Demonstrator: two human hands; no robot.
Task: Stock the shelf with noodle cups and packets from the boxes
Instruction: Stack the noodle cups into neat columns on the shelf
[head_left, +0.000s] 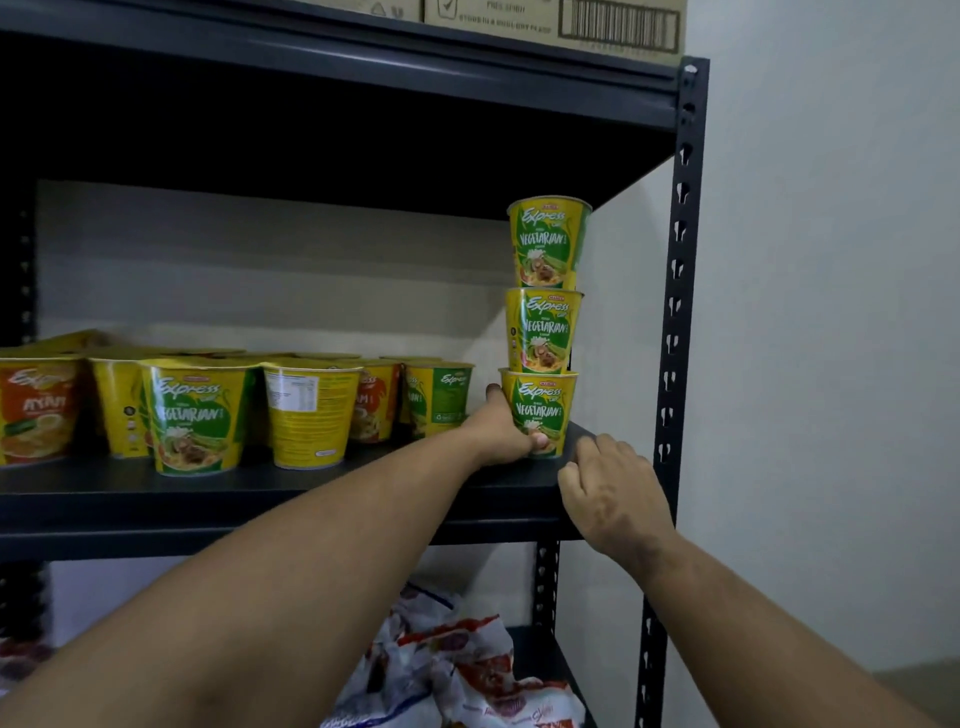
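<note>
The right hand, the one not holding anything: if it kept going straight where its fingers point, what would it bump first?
Probably the bottom cup of the stack of three, which the left hand grips. The right hand points up and slightly left over the shelf edge. Depth is unclear, so it might pass just right of the cup.

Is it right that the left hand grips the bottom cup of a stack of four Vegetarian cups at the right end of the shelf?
Not quite: the stack has three Vegetarian cups, not four, as the head view shows. The rest holds: the left hand grips the bottom cup at the right end of the shelf.
</note>
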